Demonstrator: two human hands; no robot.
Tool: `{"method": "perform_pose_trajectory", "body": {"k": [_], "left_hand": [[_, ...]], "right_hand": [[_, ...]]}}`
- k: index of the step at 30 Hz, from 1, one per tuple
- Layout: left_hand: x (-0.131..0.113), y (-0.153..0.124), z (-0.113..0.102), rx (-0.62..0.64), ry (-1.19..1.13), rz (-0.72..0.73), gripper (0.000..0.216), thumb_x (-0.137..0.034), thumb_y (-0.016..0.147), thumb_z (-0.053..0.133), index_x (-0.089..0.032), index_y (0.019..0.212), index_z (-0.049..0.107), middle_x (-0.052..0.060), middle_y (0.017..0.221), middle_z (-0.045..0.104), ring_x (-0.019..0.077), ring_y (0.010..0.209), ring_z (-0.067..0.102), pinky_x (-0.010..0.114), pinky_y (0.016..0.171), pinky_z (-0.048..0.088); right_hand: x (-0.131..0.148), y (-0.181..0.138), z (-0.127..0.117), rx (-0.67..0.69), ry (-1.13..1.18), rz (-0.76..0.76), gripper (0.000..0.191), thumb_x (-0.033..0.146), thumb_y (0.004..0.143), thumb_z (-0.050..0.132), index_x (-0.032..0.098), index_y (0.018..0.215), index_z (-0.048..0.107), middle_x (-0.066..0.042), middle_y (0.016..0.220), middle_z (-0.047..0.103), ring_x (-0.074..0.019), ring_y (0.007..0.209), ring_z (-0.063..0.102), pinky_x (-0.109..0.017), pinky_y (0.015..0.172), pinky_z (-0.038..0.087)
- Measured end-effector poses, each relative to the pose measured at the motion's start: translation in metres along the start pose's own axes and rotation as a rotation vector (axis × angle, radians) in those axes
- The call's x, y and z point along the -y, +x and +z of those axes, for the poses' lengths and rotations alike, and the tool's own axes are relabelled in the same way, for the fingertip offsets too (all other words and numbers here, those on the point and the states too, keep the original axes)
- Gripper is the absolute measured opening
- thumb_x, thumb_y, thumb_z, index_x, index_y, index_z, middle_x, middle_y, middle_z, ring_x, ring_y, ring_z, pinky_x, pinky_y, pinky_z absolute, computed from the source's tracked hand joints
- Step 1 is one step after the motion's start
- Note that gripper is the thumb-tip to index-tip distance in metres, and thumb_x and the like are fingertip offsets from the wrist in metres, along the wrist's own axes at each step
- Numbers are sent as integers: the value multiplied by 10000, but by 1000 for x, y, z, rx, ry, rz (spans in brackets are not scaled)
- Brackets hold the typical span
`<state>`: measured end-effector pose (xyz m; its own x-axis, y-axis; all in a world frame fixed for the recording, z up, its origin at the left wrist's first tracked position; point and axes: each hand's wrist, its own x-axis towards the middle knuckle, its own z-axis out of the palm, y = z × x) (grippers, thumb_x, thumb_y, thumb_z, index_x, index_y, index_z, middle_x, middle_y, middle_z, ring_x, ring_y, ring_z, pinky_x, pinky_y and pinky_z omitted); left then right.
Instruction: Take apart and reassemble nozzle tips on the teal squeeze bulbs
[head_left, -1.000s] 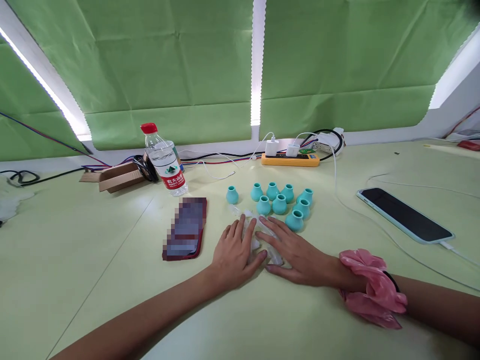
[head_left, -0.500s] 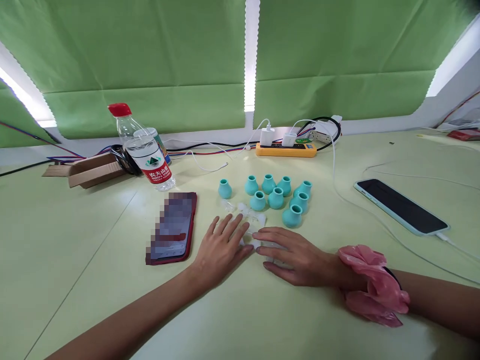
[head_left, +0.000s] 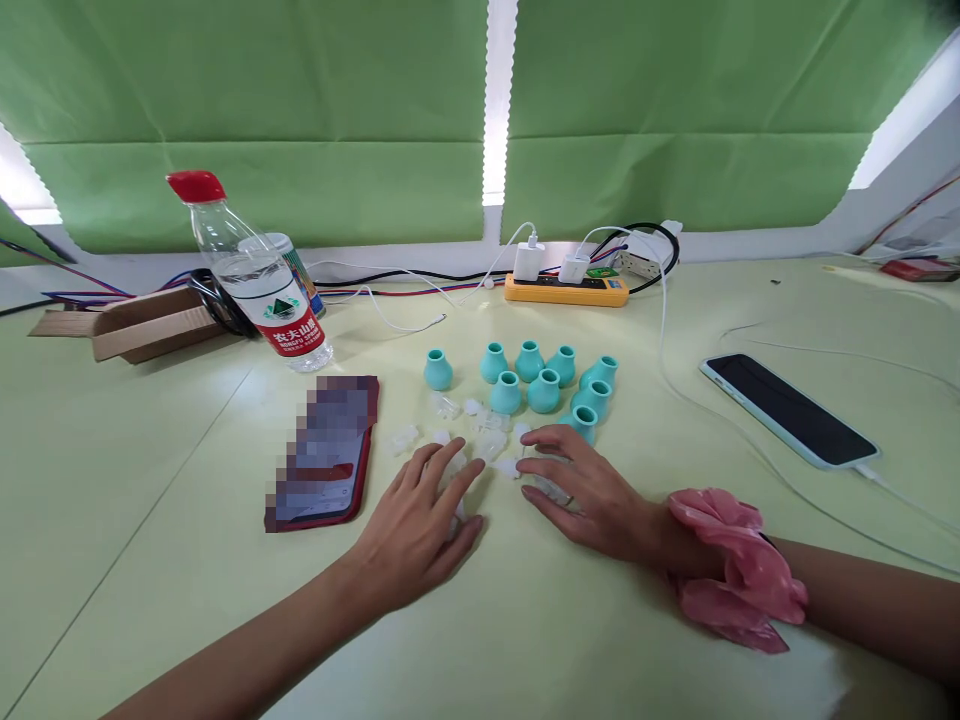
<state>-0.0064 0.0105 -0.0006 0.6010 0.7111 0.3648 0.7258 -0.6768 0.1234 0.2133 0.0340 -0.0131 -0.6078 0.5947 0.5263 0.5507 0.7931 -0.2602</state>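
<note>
Small clear and white plastic pieces [head_left: 491,444] lie scattered on the table between and under my hands. My left hand [head_left: 420,515] is palm down over some of them, its fingers apart. My right hand [head_left: 592,490], with a pink scrunchie [head_left: 739,565] on its wrist, rests at the right side of the pieces, fingers spread and curved over a few. What lies beneath both palms is partly hidden. Just beyond stands a group of small turquoise vase-shaped pots [head_left: 543,391], open at the top. One pot [head_left: 438,370] stands apart at the left.
A red-cased phone [head_left: 319,465] lies left, near a tilted-looking water bottle [head_left: 262,290] and an open cardboard box [head_left: 157,325]. Behind the pots is a yellow power strip [head_left: 566,291] with chargers. Another phone [head_left: 791,410] with a white cable lies right.
My hands have moved apart, the left one toward the left and nearer me. The plastic pieces are more spread out and more of them show. The view has shifted slightly.
</note>
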Motion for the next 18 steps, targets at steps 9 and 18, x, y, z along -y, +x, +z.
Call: {"method": "perform_pose_trajectory", "body": {"k": [9,18], "left_hand": [[-1,-8,-4,112,50,48,349,-221,822,424,-167,1166,449,149,1304,370,326,1202,304,554,937,302],[0,-7,3,-16,213,-79,283,-197,837,394,-151,1092,509,150,1262,425,340,1196,296,567,911,300]], "right_hand": [[6,4,1,94,-127,-248,149,132,813,456,172,837,597,-24,1054,599,-226,963,516,-389,790,470],[-2,1,1,-27,-9,-92,205,164,822,432,160,1008,517,-107,1102,535,-183,1038,485,-336,831,462]]}}
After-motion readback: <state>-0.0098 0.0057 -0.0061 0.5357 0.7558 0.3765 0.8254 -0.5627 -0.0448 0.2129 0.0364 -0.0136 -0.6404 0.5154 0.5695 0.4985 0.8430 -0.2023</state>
